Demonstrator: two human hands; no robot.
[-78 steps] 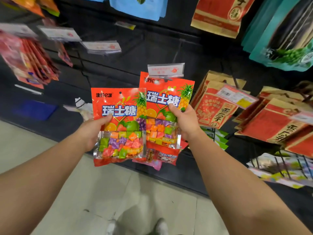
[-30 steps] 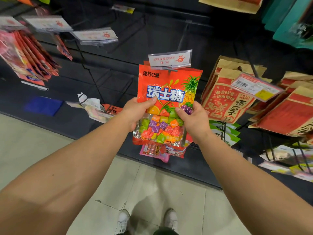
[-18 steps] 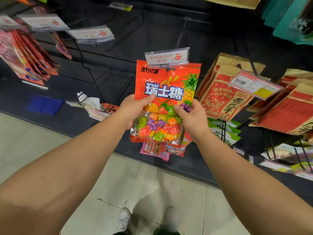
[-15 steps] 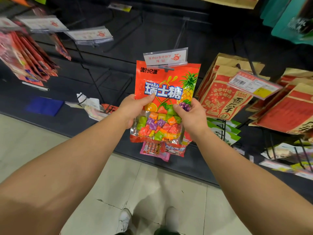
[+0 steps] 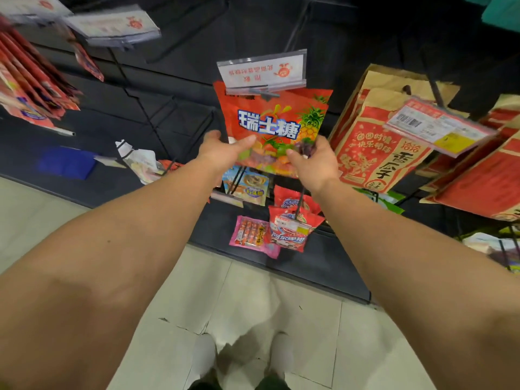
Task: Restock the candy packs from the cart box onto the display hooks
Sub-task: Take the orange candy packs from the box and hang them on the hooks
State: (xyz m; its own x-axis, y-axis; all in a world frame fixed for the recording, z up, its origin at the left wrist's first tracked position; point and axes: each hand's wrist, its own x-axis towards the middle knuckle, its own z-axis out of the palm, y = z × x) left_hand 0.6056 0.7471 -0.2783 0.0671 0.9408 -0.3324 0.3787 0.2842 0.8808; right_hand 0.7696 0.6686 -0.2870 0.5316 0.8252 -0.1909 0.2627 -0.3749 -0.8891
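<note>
Candy pack (image 5: 277, 123), orange-red with fruit print, top edge tucked just under a clear price tag (image 5: 263, 70). Left hand (image 5: 222, 153) pinches its lower left edge, thumb on front; right hand (image 5: 315, 161) pinches its lower right. Brown-and-red paper bags (image 5: 377, 147) hang just beside, to the right.

Orange-red candy pack (image 5: 277, 119), blue-and-white lettering, pineapple and fruit print, clear lower window of coloured sweets. Upright, top edge tucked just under hook (image 5: 266, 92) tag. Lower corners pinched, left hand (image 5: 222, 153) one side, right hand (image 5: 315, 161) the other.
</note>
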